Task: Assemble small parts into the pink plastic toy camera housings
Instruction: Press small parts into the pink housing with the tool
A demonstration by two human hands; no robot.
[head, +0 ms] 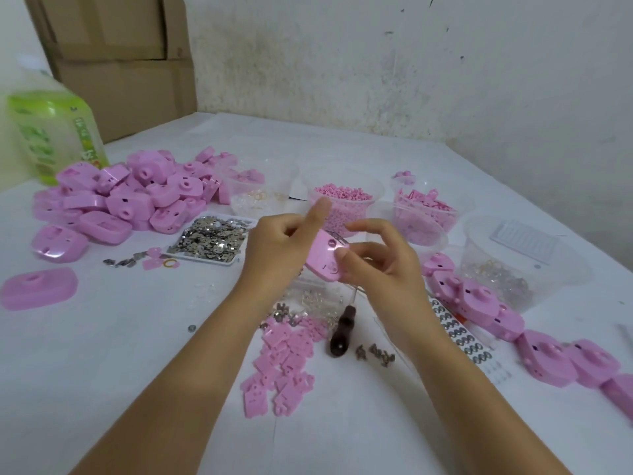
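Though blurred, bottle label (46,138) beyond housing (324,260)

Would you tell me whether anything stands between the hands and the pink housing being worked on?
Nothing visible does. The left hand grips the housing at its left edge, and the right hand holds its right side with the thumb on its face, so both touch it directly.

A stained, off-white wall (376,63) rises behind the white table (102,354) — brown cardboard boxes (113,63) stacked far left.
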